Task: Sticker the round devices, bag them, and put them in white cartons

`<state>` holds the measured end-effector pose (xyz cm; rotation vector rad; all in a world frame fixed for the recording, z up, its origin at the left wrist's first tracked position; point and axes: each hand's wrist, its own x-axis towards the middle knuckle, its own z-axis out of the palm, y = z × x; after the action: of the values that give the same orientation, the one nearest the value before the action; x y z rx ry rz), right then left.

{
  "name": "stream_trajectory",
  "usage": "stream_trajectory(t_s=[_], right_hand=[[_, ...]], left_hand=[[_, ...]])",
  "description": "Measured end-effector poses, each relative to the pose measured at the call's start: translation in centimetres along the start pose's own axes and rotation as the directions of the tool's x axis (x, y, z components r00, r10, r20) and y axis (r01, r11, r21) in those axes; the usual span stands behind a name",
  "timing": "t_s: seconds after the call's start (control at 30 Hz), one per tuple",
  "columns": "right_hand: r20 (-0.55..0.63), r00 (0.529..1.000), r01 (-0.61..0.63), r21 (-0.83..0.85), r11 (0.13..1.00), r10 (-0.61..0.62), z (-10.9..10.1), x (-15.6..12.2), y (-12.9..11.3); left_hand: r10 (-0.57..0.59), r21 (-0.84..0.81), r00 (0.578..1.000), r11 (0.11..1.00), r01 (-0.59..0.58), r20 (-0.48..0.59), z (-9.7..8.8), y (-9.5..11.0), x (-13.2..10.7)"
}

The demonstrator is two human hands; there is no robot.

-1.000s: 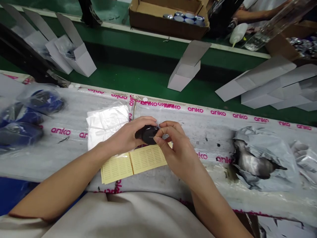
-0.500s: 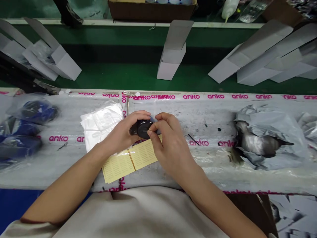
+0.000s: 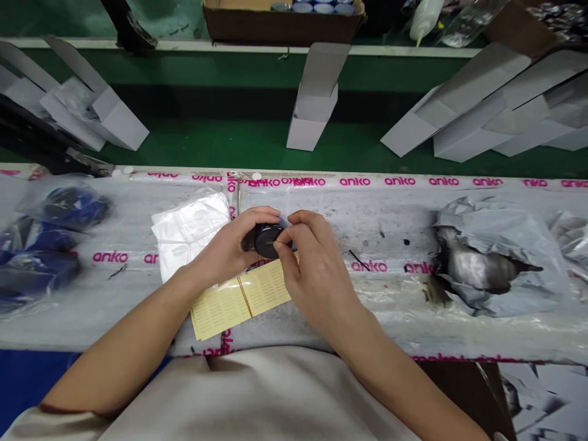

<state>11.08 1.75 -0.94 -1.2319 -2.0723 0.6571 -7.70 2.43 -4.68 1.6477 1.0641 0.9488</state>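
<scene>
My left hand [image 3: 229, 248] is wrapped round a small black round object [image 3: 264, 240] and holds it just above the workbench [image 3: 386, 211]. My right hand [image 3: 312, 269] is closed in a pinch, its thumb and forefinger pressed on the object's right side. Below both hands lies a yellow sheet of small labels [image 3: 241, 297]. A stack of clear plastic bags [image 3: 188, 229] sits just left of my left hand.
Bagged blue and black items [image 3: 50, 226] lie at the bench's left end, a crumpled grey plastic bag [image 3: 491, 257] at the right. Open white cartons [image 3: 315, 101] stand on the green belt behind, more at both sides. A brown box of cans [image 3: 285, 18] is beyond.
The view swung and levelled a second ago; since half a second ago it barely shifted. Both hands stay on the black object, the right fingers pressing slightly closer on it.
</scene>
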Motion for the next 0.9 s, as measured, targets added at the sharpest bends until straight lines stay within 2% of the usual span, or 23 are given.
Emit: stream_trajectory(t_s=[0.5,0.9], right_hand=[[-0.027,0.999,0.032,-0.028,0.999,-0.033,0.28,-0.12,0.03],[-0.072,0.993,0.088,-0.067,0.994,-0.093,0.58,-0.09,0.04]], left_hand=[[0.013,0.029,1.0,0.999,-0.013,0.006,-0.06,0.04,0.0],[0.069,0.035,0.998,0.997,-0.069,0.001,-0.04,-0.4,0.01]])
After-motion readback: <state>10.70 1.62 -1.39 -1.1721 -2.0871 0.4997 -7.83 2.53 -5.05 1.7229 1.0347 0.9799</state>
